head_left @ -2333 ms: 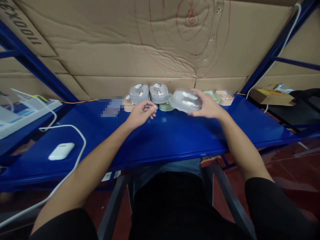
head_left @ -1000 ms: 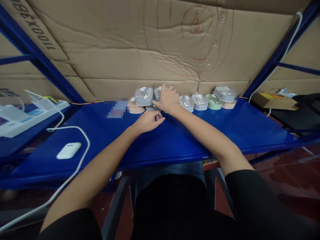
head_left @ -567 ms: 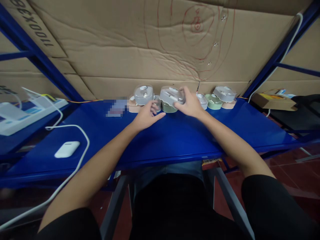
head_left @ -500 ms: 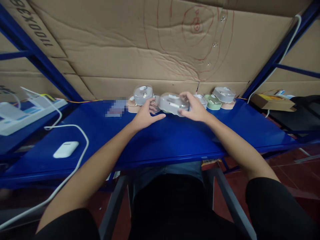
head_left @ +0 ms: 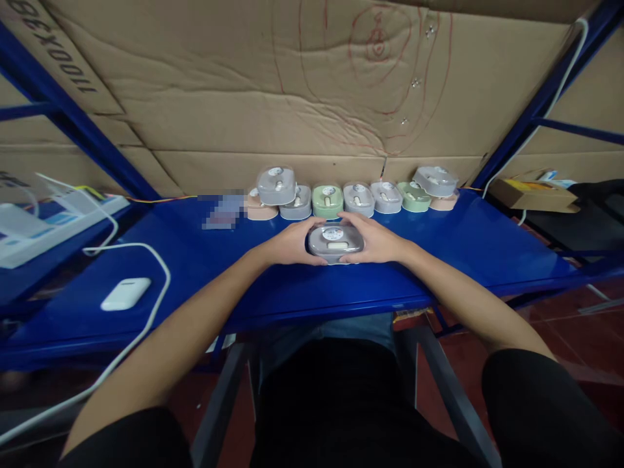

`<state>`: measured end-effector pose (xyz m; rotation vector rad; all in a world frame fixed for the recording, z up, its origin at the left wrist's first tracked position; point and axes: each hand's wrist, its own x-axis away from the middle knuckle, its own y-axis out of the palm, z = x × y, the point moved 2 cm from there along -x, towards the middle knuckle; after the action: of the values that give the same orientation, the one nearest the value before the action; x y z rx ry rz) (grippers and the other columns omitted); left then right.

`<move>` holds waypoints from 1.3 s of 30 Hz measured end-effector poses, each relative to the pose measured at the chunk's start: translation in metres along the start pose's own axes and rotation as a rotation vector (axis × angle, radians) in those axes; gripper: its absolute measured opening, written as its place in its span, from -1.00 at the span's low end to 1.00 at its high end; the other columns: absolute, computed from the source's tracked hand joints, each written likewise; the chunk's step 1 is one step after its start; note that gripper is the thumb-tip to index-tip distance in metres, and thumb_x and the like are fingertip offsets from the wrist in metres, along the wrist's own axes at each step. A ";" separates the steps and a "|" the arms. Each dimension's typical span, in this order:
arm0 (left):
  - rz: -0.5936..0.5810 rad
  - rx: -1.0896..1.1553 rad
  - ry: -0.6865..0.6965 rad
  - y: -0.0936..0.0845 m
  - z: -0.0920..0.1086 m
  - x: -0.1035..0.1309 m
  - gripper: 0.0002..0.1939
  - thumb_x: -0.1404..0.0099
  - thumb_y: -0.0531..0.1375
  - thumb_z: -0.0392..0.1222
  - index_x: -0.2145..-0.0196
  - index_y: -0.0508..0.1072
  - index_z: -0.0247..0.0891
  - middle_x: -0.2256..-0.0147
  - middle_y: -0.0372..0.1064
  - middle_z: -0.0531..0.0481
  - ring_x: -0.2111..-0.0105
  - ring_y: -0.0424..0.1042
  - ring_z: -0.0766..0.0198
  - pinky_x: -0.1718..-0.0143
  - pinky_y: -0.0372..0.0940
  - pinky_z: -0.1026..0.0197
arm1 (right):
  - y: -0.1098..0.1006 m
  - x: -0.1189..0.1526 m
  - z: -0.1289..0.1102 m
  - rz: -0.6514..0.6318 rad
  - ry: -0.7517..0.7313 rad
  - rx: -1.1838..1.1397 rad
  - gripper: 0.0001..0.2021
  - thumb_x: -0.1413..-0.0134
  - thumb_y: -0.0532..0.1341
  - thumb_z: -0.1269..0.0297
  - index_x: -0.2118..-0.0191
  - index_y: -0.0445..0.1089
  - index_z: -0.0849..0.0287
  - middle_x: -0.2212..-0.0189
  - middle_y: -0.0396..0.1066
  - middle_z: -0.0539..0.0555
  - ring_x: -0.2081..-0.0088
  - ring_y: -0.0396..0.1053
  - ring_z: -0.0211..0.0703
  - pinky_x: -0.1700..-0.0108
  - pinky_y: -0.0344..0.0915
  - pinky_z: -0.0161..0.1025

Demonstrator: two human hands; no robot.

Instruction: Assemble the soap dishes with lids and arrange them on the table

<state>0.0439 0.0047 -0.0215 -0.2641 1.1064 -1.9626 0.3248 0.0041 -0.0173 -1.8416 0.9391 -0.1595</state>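
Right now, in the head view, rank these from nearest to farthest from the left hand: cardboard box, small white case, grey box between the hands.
1. Grey box: touching the left hand, on its right.
2. Small white case: left part of the table.
3. Cardboard box: far right.

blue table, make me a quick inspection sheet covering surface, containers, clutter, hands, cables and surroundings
Surface: blue table, glossy
Job's things: held gray container, clear-lidded, contact with table unclear; behind, row of seven containers in pink, gray and green; left stacked container and right stacked container, both gray, over its ends
Clutter: white case at left; pixelated item beside the row, unreadable
Hands: left hand and right hand grip opposite sides of the held gray container
Cables: white cable curves past the case
Surroundings: red-marked cardboard panel behind; cardboard box at right
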 end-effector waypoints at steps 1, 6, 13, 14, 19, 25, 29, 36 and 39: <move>-0.003 -0.004 -0.006 0.000 0.001 0.000 0.18 -0.04 0.64 0.29 -0.49 0.39 -0.18 -0.43 0.50 -0.39 -0.43 0.51 -0.44 -0.48 0.38 -0.39 | 0.000 0.000 -0.001 0.008 0.002 0.002 0.22 -0.03 0.59 -0.36 -0.64 0.22 0.19 -0.46 0.43 0.49 -0.42 0.48 0.52 -0.46 0.45 0.46; -0.013 -0.028 -0.072 -0.010 0.003 0.004 0.20 -0.06 0.61 0.29 -0.52 0.33 -0.18 -0.41 0.51 -0.39 -0.42 0.51 -0.45 -0.46 0.39 -0.39 | -0.030 0.004 0.005 0.097 -0.021 -0.012 0.11 -0.15 0.54 -0.36 -0.63 0.27 0.14 -0.38 0.53 0.40 -0.36 0.54 0.48 -0.44 0.47 0.43; -0.130 -0.149 -0.143 -0.038 -0.003 0.013 0.05 -0.08 0.59 0.25 -0.42 0.45 -0.23 -0.36 0.54 -0.36 -0.35 0.55 -0.41 -0.40 0.43 -0.28 | -0.072 0.022 0.052 -0.069 0.236 0.098 0.07 -0.08 0.61 -0.36 -0.57 0.39 0.06 -0.25 0.68 0.31 -0.22 0.67 0.46 -0.33 0.60 0.37; -0.134 -0.161 -0.142 -0.039 -0.004 0.014 0.05 -0.07 0.59 0.25 -0.41 0.45 -0.22 -0.36 0.54 -0.36 -0.36 0.54 -0.42 -0.40 0.42 -0.29 | -0.071 0.023 0.057 -0.104 0.267 0.115 0.10 -0.05 0.63 -0.34 -0.58 0.38 0.07 -0.27 0.67 0.31 -0.24 0.66 0.47 -0.34 0.59 0.36; -0.120 -0.164 -0.106 -0.032 0.001 0.013 0.14 -0.10 0.59 0.24 -0.52 0.35 -0.21 -0.46 0.47 -0.39 -0.42 0.49 -0.45 -0.45 0.39 -0.35 | -0.059 0.017 0.047 -0.111 0.283 0.232 0.17 0.05 0.67 -0.39 -0.55 0.43 0.17 -0.39 0.59 0.44 -0.37 0.56 0.63 -0.44 0.48 0.48; -0.079 -0.125 -0.002 -0.012 0.010 0.010 0.28 -0.11 0.57 0.10 -0.65 0.17 -0.20 -0.53 0.35 -0.44 -0.48 0.43 -0.51 -0.47 0.38 -0.42 | -0.012 0.001 -0.006 -0.016 -0.022 0.199 0.29 -0.08 0.55 -0.55 -0.65 0.25 0.25 -0.53 0.39 0.53 -0.50 0.41 0.60 -0.50 0.41 0.47; -0.060 -0.099 0.023 -0.004 0.012 0.010 0.32 -0.11 0.55 0.07 -0.68 0.08 -0.24 -0.53 0.33 -0.48 -0.48 0.42 -0.50 -0.43 0.43 -0.39 | 0.017 -0.006 -0.020 -0.032 -0.080 0.227 0.13 -0.28 0.45 -0.47 -0.63 0.24 0.29 -0.39 0.49 0.54 -0.35 0.50 0.56 -0.39 0.48 0.46; -0.058 -0.083 -0.004 -0.013 0.007 0.009 0.34 -0.09 0.51 0.07 -0.67 0.04 -0.34 -0.49 0.36 -0.51 -0.46 0.45 -0.46 -0.48 0.38 -0.36 | 0.009 -0.002 -0.022 0.061 -0.055 0.176 0.07 -0.37 0.29 -0.58 -0.63 0.23 0.19 -0.37 0.49 0.49 -0.35 0.49 0.54 -0.35 0.50 0.45; -0.035 -0.081 -0.058 -0.021 -0.003 0.008 0.35 -0.06 0.53 0.09 -0.65 0.06 -0.36 -0.40 0.45 -0.50 -0.36 0.54 -0.44 -0.42 0.43 -0.35 | -0.008 0.005 -0.023 0.078 -0.026 0.152 0.11 -0.32 0.36 -0.55 -0.65 0.21 0.18 -0.47 0.43 0.49 -0.42 0.48 0.53 -0.43 0.46 0.42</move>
<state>0.0252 0.0057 -0.0080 -0.3834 1.1523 -1.9310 0.3207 -0.0149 -0.0012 -1.6618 0.9531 -0.1537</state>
